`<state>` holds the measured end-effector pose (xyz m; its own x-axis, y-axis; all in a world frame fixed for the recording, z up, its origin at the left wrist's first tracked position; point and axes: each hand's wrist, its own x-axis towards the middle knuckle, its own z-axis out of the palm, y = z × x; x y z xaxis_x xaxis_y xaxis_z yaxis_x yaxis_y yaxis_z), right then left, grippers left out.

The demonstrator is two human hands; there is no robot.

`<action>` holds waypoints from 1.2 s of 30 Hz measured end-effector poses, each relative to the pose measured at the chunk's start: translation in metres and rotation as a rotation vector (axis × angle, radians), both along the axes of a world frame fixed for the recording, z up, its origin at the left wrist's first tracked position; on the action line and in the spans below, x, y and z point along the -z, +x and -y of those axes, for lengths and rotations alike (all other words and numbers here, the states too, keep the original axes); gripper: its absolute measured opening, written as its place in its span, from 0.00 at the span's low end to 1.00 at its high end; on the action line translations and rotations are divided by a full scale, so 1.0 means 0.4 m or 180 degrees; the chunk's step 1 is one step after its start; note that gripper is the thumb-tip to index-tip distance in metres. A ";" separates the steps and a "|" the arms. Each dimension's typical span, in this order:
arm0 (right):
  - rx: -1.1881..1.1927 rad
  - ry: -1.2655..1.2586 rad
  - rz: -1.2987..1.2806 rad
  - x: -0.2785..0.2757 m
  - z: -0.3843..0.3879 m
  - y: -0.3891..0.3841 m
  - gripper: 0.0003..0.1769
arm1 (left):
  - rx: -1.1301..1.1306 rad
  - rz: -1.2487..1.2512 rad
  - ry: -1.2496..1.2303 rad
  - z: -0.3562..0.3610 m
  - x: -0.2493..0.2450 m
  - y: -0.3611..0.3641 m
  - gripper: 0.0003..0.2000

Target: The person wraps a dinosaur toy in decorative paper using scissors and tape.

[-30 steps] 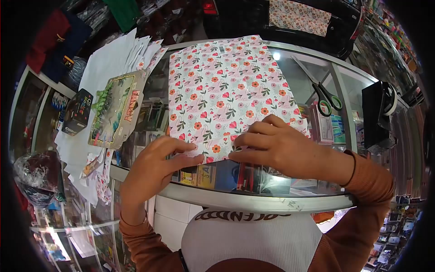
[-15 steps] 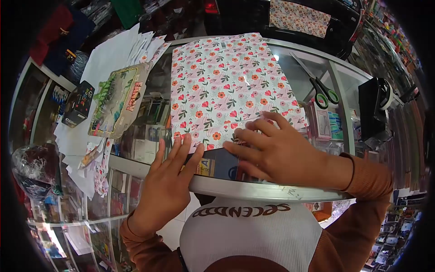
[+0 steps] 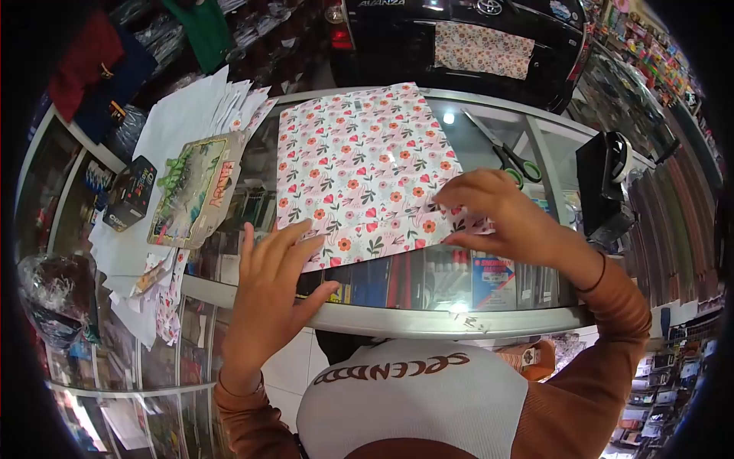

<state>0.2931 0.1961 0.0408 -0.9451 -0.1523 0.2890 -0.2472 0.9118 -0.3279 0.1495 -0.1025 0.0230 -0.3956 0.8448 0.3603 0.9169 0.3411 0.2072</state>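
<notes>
A flat piece of floral paper point(image 3: 359, 164) lies on the glass counter, with a fold line along its near edge. My left hand point(image 3: 271, 294) rests at its lower left corner, fingers spread, fingertips on the paper. At the lower right corner my right hand point(image 3: 508, 218) has thumb and fingers closed round the paper's edge. Scissors with black and green handles point(image 3: 516, 164) lie to the right of the paper, partly behind my right hand.
Left on the counter are a stack of white sheets point(image 3: 177, 115), a packaged toy card point(image 3: 197, 191) and a black box point(image 3: 130, 193). A black tape dispenser point(image 3: 604, 183) stands at the right. The counter's metal edge point(image 3: 397, 320) runs in front of me.
My right hand has moved right along the paper's near edge to its corner. My left thumb has come off the paper, and the view has shifted slightly.
</notes>
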 end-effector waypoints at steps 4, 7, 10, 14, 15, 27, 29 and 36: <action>-0.0038 0.0511 -0.0615 0.016 0.019 0.018 0.21 | 0.0109 -0.0286 0.0134 -0.060 -0.012 0.026 0.24; -0.0183 0.1105 -0.0910 0.020 0.031 0.037 0.21 | 0.0287 -0.0406 0.0171 -0.095 -0.028 0.055 0.24; -0.0261 0.1149 -0.0902 0.009 0.034 0.062 0.22 | 0.0494 -0.0524 0.0231 -0.127 -0.034 0.075 0.25; -0.0503 0.0896 -0.0545 0.011 0.022 0.078 0.19 | 0.0684 -0.0572 0.0380 -0.162 -0.046 0.101 0.22; -0.0551 0.0725 -0.0355 0.013 0.018 0.082 0.18 | 0.0708 -0.0557 0.0269 -0.169 -0.045 0.107 0.21; 0.0579 -0.1749 0.0117 0.043 -0.022 0.141 0.23 | 0.0976 0.0036 0.0047 -0.222 -0.005 0.134 0.25; 0.0483 -0.1614 -0.0015 0.042 -0.027 0.134 0.22 | 0.0921 0.0263 0.0046 -0.225 0.003 0.137 0.28; 0.0359 -0.1393 -0.0130 0.060 -0.030 0.117 0.22 | 0.0867 -0.0197 -0.0331 -0.210 0.006 0.127 0.34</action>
<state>0.3399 0.2081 0.0166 -0.9353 0.0957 0.3406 -0.1750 0.7116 -0.6805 0.2004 -0.0187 0.0204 -0.1294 0.9505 0.2825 0.9874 0.0973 0.1247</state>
